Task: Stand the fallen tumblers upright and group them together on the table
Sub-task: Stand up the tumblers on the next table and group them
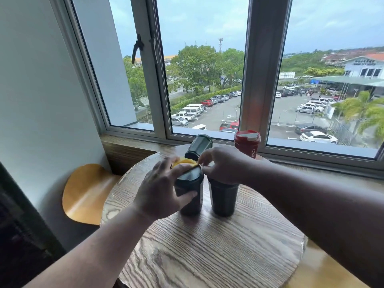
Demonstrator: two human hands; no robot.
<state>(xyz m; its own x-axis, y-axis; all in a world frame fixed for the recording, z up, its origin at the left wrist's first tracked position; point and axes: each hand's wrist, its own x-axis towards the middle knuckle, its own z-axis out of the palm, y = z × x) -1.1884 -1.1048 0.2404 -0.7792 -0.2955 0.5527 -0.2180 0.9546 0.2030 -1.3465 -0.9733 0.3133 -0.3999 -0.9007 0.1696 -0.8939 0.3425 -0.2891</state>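
Observation:
Two dark tumblers stand upright side by side in the middle of the round wooden table (218,256). My left hand (160,190) grips the left dark tumbler (190,196) around its side, thumb across the front. My right hand (223,163) rests curled over the top of the right dark tumbler (223,199), hiding its lid. Behind my left hand lies a yellow tumbler (185,162), mostly hidden. A third dark tumbler (198,146) lies tipped over at the back, its base facing me. A red tumbler (248,142) stands upright at the back right.
The table sits against a wooden window sill (133,146) below a large window. A yellow wooden chair seat (87,194) is to the left of the table. A white wall runs along the left side.

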